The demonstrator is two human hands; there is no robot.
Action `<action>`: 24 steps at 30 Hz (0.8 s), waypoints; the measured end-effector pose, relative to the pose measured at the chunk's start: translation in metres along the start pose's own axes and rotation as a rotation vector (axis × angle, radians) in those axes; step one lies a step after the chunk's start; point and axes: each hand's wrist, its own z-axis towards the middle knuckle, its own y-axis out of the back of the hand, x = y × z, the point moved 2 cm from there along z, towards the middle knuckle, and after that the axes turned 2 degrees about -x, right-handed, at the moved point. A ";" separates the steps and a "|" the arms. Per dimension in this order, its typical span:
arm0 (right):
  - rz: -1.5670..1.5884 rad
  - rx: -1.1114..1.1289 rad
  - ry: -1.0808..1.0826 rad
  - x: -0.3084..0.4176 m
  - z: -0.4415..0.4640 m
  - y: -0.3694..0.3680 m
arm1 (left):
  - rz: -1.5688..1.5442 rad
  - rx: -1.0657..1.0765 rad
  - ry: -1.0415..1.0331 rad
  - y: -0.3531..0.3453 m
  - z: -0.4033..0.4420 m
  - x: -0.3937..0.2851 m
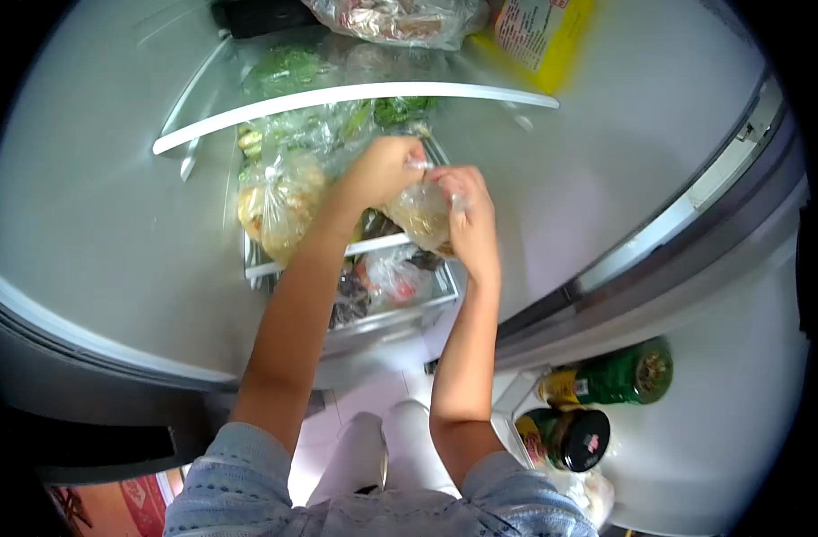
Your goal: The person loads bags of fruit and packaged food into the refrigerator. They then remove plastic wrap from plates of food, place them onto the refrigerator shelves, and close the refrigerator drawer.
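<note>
We've got both hands up at the top of a clear plastic bag [419,219], left hand [384,172] and right hand [467,210] close together, fingers pinching the plastic. Probably gripped there so the pale stuff hangs low and doesn't spill. The bag's by the front right of the fridge shelf [375,245]; can't tell if it's resting. The knotted bag [285,206] beside it looks tucked left, maybe to save room. More bags fill the drawer [400,313] below.
</note>
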 end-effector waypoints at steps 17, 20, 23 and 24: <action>0.126 0.003 -0.184 0.011 -0.011 -0.018 | -0.782 -0.024 0.503 -0.019 -0.004 0.013; 0.119 -0.110 -0.248 -0.001 -0.029 -0.009 | -1.341 -0.591 0.902 -0.005 0.014 0.001; 0.296 -0.187 -0.551 -0.005 -0.058 0.002 | -1.506 -0.759 1.045 -0.047 0.038 0.146; 0.148 -0.253 -0.479 -0.001 -0.063 0.008 | -1.508 -0.762 1.058 -0.042 0.034 0.138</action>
